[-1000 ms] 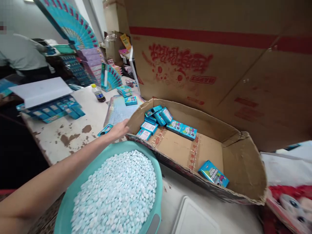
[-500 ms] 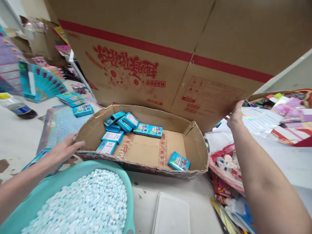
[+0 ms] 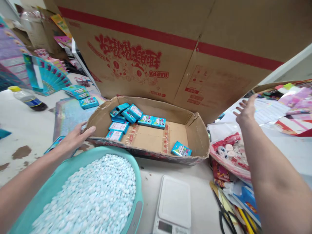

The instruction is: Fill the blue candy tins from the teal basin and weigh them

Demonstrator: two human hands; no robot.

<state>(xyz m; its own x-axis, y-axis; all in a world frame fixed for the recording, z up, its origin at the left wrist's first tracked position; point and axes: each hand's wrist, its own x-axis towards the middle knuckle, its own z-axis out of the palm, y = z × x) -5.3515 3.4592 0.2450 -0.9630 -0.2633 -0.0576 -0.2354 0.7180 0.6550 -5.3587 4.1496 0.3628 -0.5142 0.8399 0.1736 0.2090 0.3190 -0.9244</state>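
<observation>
A shallow cardboard tray (image 3: 151,138) stands on the table with several small blue boxes (image 3: 145,120) inside, mostly at its left end; one blue box (image 3: 181,149) lies apart near the front right. My left hand (image 3: 77,136) is at the tray's left end, thumb over the rim and the other fingers along the outside. My right hand (image 3: 246,112) is raised, fingers spread and holding nothing, beside the right edge of a large printed carton (image 3: 136,65) that stands behind the tray.
A teal tub (image 3: 139,182) of pale blue and white pellets sits at front left. Beside it lies a white digital scale (image 3: 174,201). Scissors (image 3: 225,209) and packets are at front right. At left are a dark-drink bottle (image 3: 31,100) and fanned blue cards (image 3: 52,78).
My right hand has come off the large carton's right edge and its fingers have spread. My left hand stays at the tray's end. The view has shifted, showing more of the scale and scissors.
</observation>
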